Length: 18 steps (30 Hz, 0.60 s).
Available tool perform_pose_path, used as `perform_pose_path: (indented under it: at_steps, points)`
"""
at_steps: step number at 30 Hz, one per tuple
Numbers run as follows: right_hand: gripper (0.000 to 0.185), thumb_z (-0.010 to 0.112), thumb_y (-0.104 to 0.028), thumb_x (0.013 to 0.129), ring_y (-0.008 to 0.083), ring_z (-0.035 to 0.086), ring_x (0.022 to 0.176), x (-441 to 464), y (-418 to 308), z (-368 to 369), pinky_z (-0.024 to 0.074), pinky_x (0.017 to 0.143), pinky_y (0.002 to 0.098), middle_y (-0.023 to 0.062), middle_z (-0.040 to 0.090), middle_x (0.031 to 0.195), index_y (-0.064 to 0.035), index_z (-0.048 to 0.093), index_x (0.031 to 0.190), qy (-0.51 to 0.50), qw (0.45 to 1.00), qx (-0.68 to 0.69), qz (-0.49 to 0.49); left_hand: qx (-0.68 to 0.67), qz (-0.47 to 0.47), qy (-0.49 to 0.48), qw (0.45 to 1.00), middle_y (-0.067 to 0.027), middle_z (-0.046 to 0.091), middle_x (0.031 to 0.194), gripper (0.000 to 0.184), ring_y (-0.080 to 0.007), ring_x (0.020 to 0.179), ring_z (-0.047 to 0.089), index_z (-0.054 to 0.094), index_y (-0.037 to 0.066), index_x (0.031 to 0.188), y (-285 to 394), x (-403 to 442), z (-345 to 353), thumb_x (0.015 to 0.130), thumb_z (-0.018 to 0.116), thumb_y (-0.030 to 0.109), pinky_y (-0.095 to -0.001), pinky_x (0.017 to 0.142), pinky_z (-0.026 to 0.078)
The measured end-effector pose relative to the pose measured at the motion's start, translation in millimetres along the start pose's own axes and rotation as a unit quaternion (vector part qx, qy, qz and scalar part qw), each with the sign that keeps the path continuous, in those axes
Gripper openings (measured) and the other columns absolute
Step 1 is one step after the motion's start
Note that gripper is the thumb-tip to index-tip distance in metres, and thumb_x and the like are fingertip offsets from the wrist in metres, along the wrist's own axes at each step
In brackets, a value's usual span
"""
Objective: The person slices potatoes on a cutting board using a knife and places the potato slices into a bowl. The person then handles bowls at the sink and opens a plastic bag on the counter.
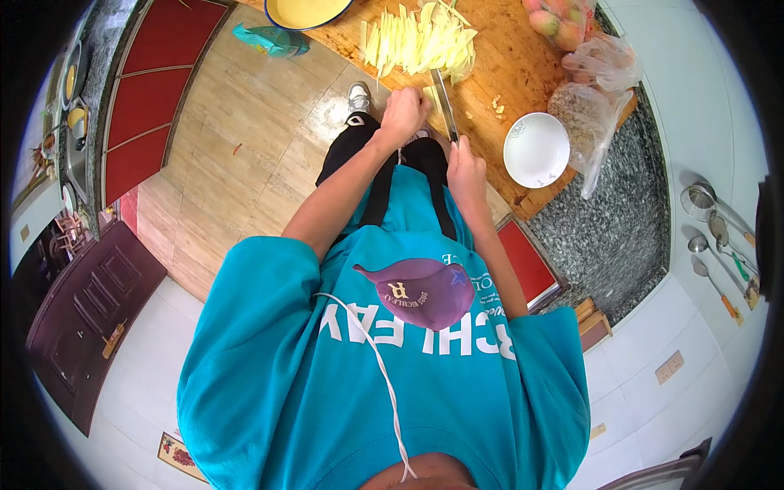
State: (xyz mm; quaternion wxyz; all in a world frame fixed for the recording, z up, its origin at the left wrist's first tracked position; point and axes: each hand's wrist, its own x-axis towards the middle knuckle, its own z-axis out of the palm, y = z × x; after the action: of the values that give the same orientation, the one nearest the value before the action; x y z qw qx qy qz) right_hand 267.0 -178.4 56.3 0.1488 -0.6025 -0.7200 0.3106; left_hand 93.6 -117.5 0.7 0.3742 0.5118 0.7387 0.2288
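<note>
My right hand (467, 171) is closed around the handle of a knife (446, 108), its blade pointing away from me over the wooden board. Beside the blade, the curled fingers of my left hand (405, 113) hold a pale yellow potato piece (433, 99) at the board's near edge. Just beyond the knife tip lies a heap of potato strips (416, 41), cut long and thin. The fingertips of my left hand are partly hidden from above.
The wooden board (498, 61) also carries a white bowl (536, 150), small scraps (497, 104) and plastic bags (600, 61), one with round fruit (563, 23). A blue-rimmed basin (309, 11) stands at the far left. Utensils (719, 237) hang on the right wall.
</note>
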Motion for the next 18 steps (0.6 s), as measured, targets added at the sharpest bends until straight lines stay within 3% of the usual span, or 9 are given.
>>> perform_pose_path:
  at_steps: [8,12,18]
  points:
    - [0.015,0.052,-0.015,0.097,0.0512,0.061,0.065,4,6,20,0.0483,0.061,0.0609,0.0297,0.061,0.067,-0.0008,0.052,0.104,-0.047,0.998,0.009,0.035,0.004,0.001,0.0,1.0,-0.0235,0.066,0.07,0.019,-0.0382,0.072,0.069,0.068,-0.004,0.081,-1,1,2,0.083,0.066,0.015,-0.0446,0.068,0.054]
    - [0.016,0.051,-0.015,0.098,0.0517,0.062,0.072,29,-8,26,0.0473,0.066,0.0629,0.0322,0.062,0.072,-0.001,0.052,0.104,-0.023,0.999,-0.006,0.039,-0.012,-0.007,-0.019,1.0,-0.0234,0.066,0.07,0.02,-0.0383,0.071,0.068,0.068,-0.005,0.081,3,0,-4,0.083,0.066,0.015,-0.045,0.067,0.053]
    - [0.014,0.05,-0.017,0.1,0.0509,0.06,0.063,7,3,19,0.0453,0.056,0.0608,0.0303,0.06,0.066,-0.003,0.05,0.103,-0.016,1.0,0.016,0.017,0.002,0.01,-0.011,1.0,-0.0242,0.065,0.069,0.019,-0.0386,0.07,0.068,0.068,-0.005,0.083,0,1,-2,0.084,0.066,0.015,-0.0455,0.066,0.053]
